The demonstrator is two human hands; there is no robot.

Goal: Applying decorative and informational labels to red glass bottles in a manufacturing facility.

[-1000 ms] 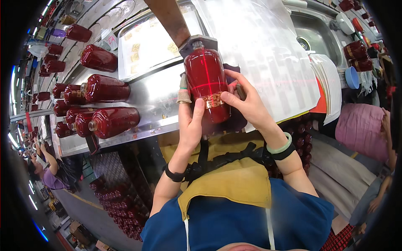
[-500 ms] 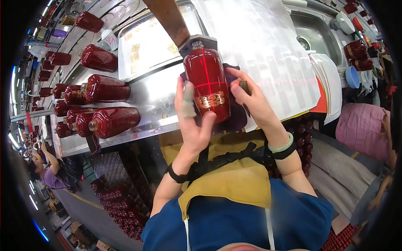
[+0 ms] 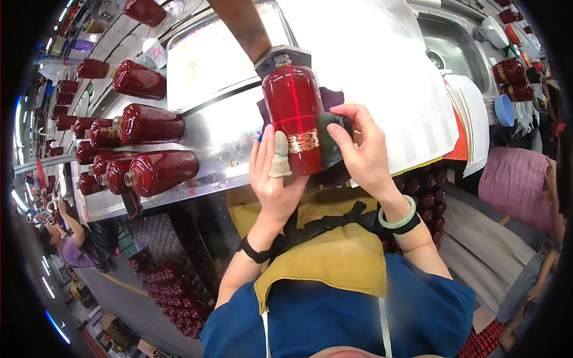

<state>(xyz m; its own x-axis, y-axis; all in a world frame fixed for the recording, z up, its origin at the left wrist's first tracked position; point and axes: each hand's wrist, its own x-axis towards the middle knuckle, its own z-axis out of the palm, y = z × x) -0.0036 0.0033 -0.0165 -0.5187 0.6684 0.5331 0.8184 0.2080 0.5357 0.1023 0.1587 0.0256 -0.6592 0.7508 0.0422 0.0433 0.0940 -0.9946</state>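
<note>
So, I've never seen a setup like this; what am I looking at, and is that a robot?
No robot here: these are a person's own hands, seen by a wide camera worn on the head, so straight edges look bent. The left hand, one finger wrapped in a cover, rests against a red bottle with a gold pattern. The right hand holds a dark, blurred thing at its right side. The bottle's neck is at a metal bracket, and thin red lines of light cross on it. More red bottles lie left on the metal table; a white sheet lies right, near a sink.
</note>
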